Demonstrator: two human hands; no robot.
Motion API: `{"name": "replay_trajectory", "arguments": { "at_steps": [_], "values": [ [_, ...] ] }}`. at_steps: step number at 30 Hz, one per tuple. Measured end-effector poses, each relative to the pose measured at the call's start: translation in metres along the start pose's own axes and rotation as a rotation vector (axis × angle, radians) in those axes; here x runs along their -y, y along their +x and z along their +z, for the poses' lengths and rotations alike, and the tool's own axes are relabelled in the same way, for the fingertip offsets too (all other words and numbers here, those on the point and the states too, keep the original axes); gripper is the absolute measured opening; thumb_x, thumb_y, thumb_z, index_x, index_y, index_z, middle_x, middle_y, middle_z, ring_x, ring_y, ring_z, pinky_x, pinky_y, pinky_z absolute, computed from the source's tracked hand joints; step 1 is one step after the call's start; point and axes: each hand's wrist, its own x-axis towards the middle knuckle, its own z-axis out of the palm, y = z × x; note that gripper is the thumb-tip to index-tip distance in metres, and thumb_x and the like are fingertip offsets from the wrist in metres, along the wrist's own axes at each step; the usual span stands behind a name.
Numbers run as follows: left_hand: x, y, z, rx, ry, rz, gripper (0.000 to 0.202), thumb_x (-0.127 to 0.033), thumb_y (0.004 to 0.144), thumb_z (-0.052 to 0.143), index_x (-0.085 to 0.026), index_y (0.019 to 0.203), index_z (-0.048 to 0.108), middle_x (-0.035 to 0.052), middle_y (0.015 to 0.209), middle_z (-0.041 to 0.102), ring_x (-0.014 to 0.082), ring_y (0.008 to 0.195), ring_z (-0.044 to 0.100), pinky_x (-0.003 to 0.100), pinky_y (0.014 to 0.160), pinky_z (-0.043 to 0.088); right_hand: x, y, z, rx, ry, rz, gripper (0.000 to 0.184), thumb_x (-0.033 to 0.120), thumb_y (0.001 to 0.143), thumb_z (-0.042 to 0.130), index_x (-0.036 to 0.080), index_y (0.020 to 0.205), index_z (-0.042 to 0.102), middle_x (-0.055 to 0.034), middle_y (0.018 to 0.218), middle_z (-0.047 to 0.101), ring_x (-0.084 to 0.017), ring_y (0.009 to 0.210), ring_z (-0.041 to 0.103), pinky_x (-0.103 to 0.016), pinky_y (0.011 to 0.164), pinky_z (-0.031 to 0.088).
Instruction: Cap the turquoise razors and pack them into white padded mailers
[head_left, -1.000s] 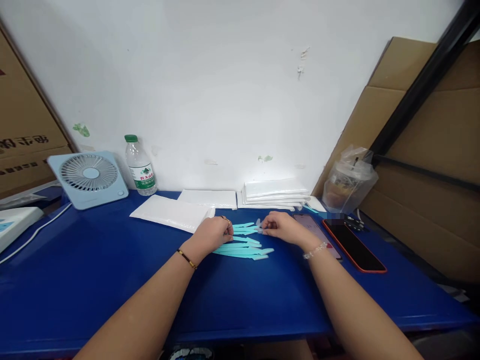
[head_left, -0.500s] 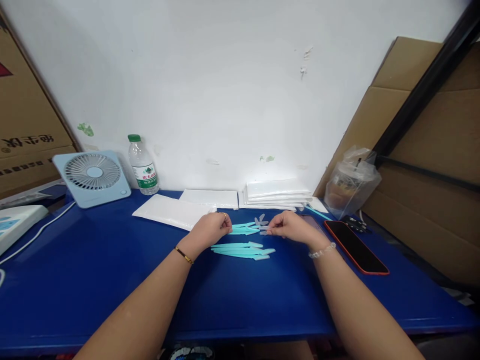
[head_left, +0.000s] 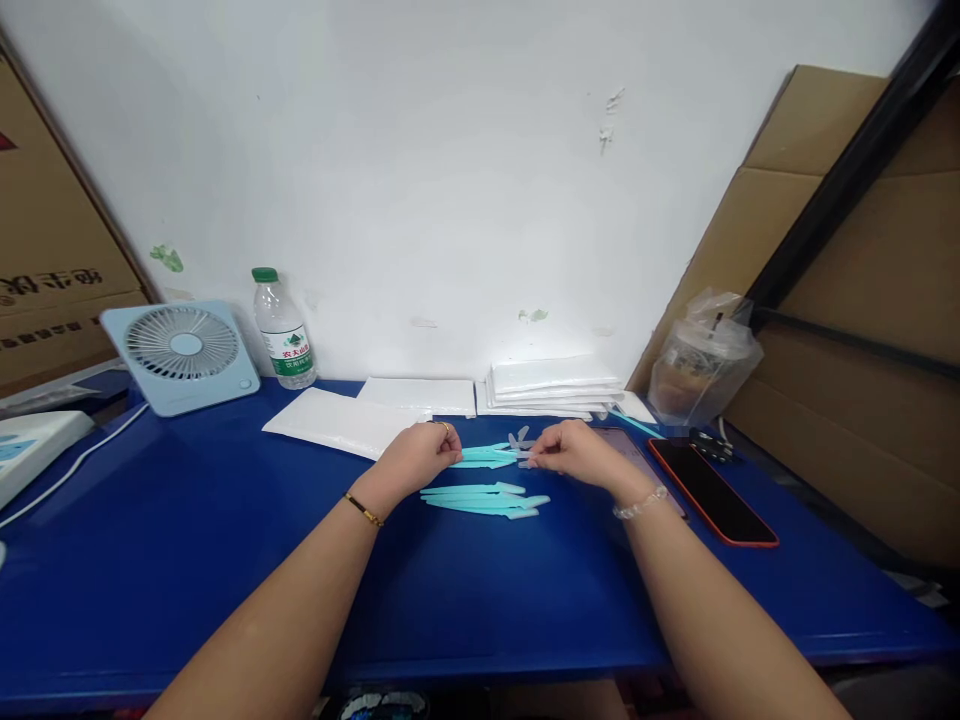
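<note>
My left hand [head_left: 421, 455] pinches the handle end of a turquoise eyebrow razor [head_left: 480, 455] over the table. Facing it, my right hand [head_left: 576, 452] is closed on a small clear plastic cap [head_left: 523, 456] at the razor's tip; whether the cap is seated cannot be made out. More clear caps [head_left: 519, 437] lie just behind the fingertips. Other turquoise razors lie under and beside the held one, partly hidden. Nearer to me rests a loose row of several turquoise razors [head_left: 484, 502], their tips pointing right.
White padded envelopes [head_left: 337, 422] lie at the back, with a stack of white packets [head_left: 551, 378] by the wall. A fan [head_left: 180, 355] and water bottle [head_left: 286, 340] stand left. On the right are a red-cased phone [head_left: 712, 490], a dark flat object [head_left: 637, 455] and a bagged drink cup [head_left: 697, 365].
My right hand has shifted slightly left, bringing the clear cap closer to the razor's tip. My left hand keeps its pinch almost in place. The row of razors has not moved.
</note>
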Motion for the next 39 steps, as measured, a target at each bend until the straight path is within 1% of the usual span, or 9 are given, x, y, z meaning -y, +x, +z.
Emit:
{"name": "replay_trajectory", "arguments": {
  "at_steps": [5, 8, 12, 17, 26, 29, 31, 35, 39],
  "values": [
    [0.002, 0.000, -0.002, -0.003, -0.129, -0.039, 0.017, -0.034, 0.075, 0.052, -0.019, 0.078, 0.058, 0.0019, 0.071, 0.062, 0.0163, 0.066, 0.055, 0.025, 0.054, 0.036, -0.005, 0.001, 0.000, -0.067, -0.054, -0.008, 0.022, 0.037, 0.077, 0.060, 0.019, 0.075, 0.073, -0.0028, 0.072, 0.069, -0.015, 0.061, 0.059, -0.025, 0.057, 0.041],
    [-0.001, -0.001, -0.007, 0.086, -0.358, -0.072, 0.022, -0.040, 0.076, 0.051, -0.018, 0.081, 0.054, 0.0006, 0.071, 0.061, 0.0139, 0.062, 0.054, 0.025, 0.056, 0.037, -0.008, 0.003, -0.001, -0.182, -0.170, -0.084, 0.022, 0.035, 0.082, 0.056, 0.021, 0.083, 0.073, -0.0034, 0.079, 0.070, -0.017, 0.069, 0.061, -0.025, 0.061, 0.042],
    [-0.010, -0.004, -0.014, 0.189, -0.641, -0.119, 0.029, -0.045, 0.075, 0.054, -0.017, 0.080, 0.049, -0.0027, 0.070, 0.052, 0.0067, 0.051, 0.038, 0.022, 0.051, 0.032, -0.009, 0.002, -0.003, -0.381, -0.388, -0.222, 0.024, 0.032, 0.088, 0.050, 0.023, 0.096, 0.071, -0.0050, 0.087, 0.069, -0.019, 0.079, 0.061, -0.027, 0.070, 0.042],
    [-0.013, -0.005, -0.015, 0.224, -0.747, -0.198, 0.031, -0.045, 0.074, 0.058, -0.017, 0.080, 0.047, -0.0045, 0.067, 0.044, 0.0045, 0.049, 0.028, 0.021, 0.047, 0.023, -0.006, 0.000, -0.004, -0.494, -0.548, -0.311, 0.026, 0.031, 0.091, 0.046, 0.023, 0.100, 0.070, -0.0058, 0.087, 0.069, -0.018, 0.076, 0.060, -0.029, 0.071, 0.040],
    [-0.015, -0.004, -0.014, 0.249, -0.743, -0.192, 0.032, -0.046, 0.072, 0.060, -0.016, 0.078, 0.048, -0.0047, 0.065, 0.042, 0.0048, 0.050, 0.027, 0.021, 0.047, 0.023, 0.005, 0.001, 0.003, -0.485, -0.658, -0.399, 0.025, 0.027, 0.092, 0.046, 0.022, 0.098, 0.070, -0.0051, 0.085, 0.070, -0.016, 0.074, 0.059, -0.028, 0.068, 0.036],
    [-0.014, -0.004, -0.011, 0.276, -0.744, -0.182, 0.032, -0.045, 0.072, 0.060, -0.016, 0.080, 0.048, -0.0036, 0.067, 0.046, 0.0049, 0.049, 0.028, 0.022, 0.047, 0.024, 0.007, 0.002, 0.008, -0.438, -0.654, -0.432, 0.023, 0.025, 0.091, 0.047, 0.022, 0.100, 0.069, -0.0053, 0.086, 0.069, -0.016, 0.076, 0.060, -0.029, 0.069, 0.036],
    [-0.013, -0.004, -0.009, 0.297, -0.701, -0.182, 0.029, -0.043, 0.072, 0.059, -0.016, 0.080, 0.049, -0.0023, 0.069, 0.050, 0.0059, 0.051, 0.033, 0.022, 0.048, 0.026, 0.007, 0.003, 0.009, -0.373, -0.626, -0.430, 0.023, 0.024, 0.090, 0.048, 0.023, 0.101, 0.068, -0.0049, 0.086, 0.069, -0.016, 0.077, 0.060, -0.028, 0.070, 0.036],
    [-0.014, -0.005, -0.005, 0.329, -0.523, -0.156, 0.027, -0.042, 0.074, 0.055, -0.016, 0.081, 0.052, -0.0004, 0.069, 0.054, 0.0106, 0.060, 0.046, 0.023, 0.053, 0.033, -0.001, 0.003, 0.006, -0.209, -0.481, -0.307, 0.020, 0.018, 0.083, 0.054, 0.022, 0.097, 0.069, -0.0037, 0.089, 0.068, -0.016, 0.078, 0.060, -0.025, 0.068, 0.039],
    [-0.012, -0.004, 0.005, 0.300, -0.309, -0.109, 0.027, -0.044, 0.075, 0.053, -0.018, 0.080, 0.056, 0.0012, 0.070, 0.058, 0.0144, 0.064, 0.050, 0.025, 0.055, 0.037, -0.009, 0.002, 0.002, -0.078, -0.360, -0.166, 0.015, 0.021, 0.076, 0.062, 0.020, 0.089, 0.069, -0.0034, 0.084, 0.065, -0.016, 0.073, 0.058, -0.024, 0.063, 0.040]
  ]
}}
